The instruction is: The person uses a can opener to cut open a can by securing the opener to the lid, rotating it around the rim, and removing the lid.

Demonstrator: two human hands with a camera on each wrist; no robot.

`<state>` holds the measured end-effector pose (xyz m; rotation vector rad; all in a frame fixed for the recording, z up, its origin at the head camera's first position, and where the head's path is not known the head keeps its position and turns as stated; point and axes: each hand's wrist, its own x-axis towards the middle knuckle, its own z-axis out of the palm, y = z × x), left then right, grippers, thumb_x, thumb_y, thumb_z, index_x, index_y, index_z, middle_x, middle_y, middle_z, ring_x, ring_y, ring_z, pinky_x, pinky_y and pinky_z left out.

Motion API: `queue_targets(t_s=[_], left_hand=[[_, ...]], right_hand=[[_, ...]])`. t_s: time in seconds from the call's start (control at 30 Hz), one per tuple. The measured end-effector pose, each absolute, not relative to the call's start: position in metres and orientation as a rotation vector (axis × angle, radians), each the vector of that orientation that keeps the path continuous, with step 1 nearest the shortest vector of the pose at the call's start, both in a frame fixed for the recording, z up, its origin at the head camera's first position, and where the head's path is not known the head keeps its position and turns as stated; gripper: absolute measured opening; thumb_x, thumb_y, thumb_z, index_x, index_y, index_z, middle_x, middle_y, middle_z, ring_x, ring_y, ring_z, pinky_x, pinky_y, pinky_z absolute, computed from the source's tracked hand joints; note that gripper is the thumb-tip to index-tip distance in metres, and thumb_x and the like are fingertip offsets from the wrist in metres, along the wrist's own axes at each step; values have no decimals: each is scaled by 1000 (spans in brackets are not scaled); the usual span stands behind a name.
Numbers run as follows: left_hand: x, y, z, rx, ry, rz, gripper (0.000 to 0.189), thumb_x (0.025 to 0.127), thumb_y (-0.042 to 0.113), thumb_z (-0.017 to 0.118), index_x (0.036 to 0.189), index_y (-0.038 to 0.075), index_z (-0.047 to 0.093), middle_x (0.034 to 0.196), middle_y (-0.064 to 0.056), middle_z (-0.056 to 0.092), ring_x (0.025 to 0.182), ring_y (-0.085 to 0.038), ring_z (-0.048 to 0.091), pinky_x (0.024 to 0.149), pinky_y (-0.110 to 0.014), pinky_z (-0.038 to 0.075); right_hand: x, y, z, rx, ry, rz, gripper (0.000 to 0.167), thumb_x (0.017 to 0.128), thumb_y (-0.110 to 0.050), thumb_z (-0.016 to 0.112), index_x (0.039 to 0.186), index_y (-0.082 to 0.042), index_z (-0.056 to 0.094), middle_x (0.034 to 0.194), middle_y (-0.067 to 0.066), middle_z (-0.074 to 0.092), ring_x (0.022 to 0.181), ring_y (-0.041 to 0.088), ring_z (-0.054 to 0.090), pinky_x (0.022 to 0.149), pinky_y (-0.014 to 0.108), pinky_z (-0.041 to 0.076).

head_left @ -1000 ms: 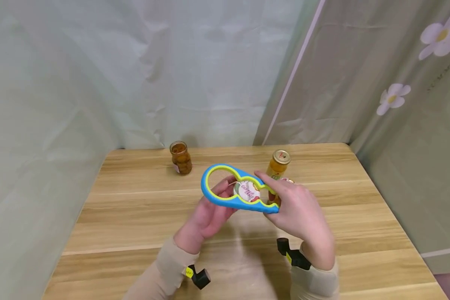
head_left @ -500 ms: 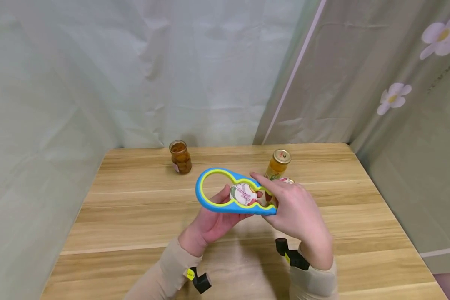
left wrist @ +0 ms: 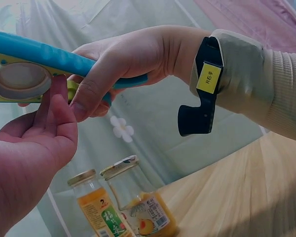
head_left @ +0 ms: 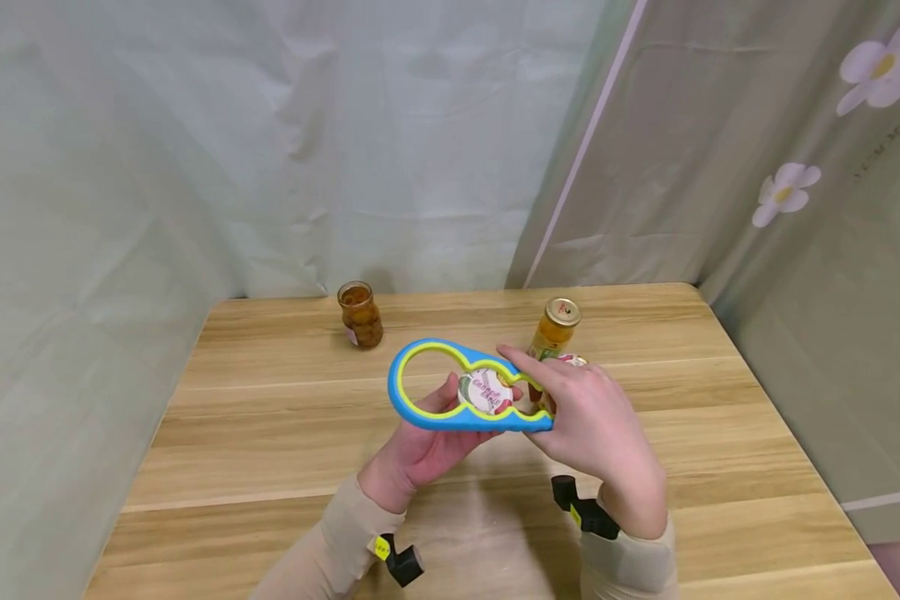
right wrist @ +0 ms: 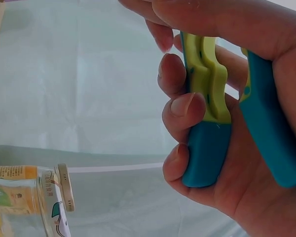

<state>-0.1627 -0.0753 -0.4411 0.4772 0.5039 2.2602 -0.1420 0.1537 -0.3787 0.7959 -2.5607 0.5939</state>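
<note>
As two hands [head_left: 588, 417] [head_left: 423, 454] hold opener [head_left: 457, 422], seemingly one lid [head_left: 486, 392], three jars [head_left: 362, 318] [head_left: 552, 333] [head_left: 572, 360] stand

"R右手" on yellow tag [left wrist: 209, 78], "canned" on white lid [head_left: 486, 392], blurred curtain lettering [head_left: 891, 143]

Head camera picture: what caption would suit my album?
Right hand gripping a blue-and-yellow jar opener, a printed lid showing through it, left hand beneath, jars behind on a wooden table.

The left hand [left wrist: 35, 150] holds a lid [left wrist: 22, 78] inside the blue opener [left wrist: 42, 52] the right hand [left wrist: 123, 64] grips.
</note>
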Motion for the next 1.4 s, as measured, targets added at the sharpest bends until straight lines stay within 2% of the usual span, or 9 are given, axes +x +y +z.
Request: queue_targets(t_s=[0.17, 0.4, 0.67, 1.07, 1.4], left_hand=[[-164, -75, -442, 499, 460, 2246, 68, 103, 48, 68, 154, 9, 46, 147, -14, 60, 138, -27, 59, 118, -38, 43], [-165, -77, -445, 547, 456, 2222, 63, 107, 47, 63, 153, 7, 47, 147, -13, 63, 137, -26, 60, 114, -37, 48], [-167, -76, -447, 605, 463, 2190, 65, 109, 50, 58, 156, 8, 43, 149, -15, 60, 140, -26, 57, 115, -35, 47], [-166, -82, -449, 464, 550, 2205, 64, 103, 47, 70, 151, 14, 45, 147, -10, 58, 131, -25, 62, 110, -36, 52], [-166, -83, -447, 484, 538, 2193, 64, 102, 49, 70, 150, 13, 48, 146, -9, 60, 131, -24, 62, 109, -35, 52]], right_hand=[[-142, 154, -379, 806, -2552, 597, 83, 73, -21, 97, 150, -26, 65, 78, -10, 54, 70, 11, 50, 67, 33, 43], [-142, 155, -379, 807, -2555, 576, 83, 74, -25, 96, 150, -27, 64, 92, -4, 71, 77, 16, 63, 72, 40, 48], [-142, 155, -378, 823, -2551, 570, 83, 74, -23, 96, 150, -27, 65, 84, -9, 65, 74, 11, 58, 70, 37, 46], [-143, 154, -378, 861, -2564, 576, 77, 77, -23, 93, 149, -25, 66, 79, -15, 54, 73, 6, 52, 69, 32, 44], [-141, 154, -377, 847, -2597, 572, 77, 77, -26, 94, 149, -25, 66, 84, -12, 62, 80, 9, 56, 73, 35, 46]])
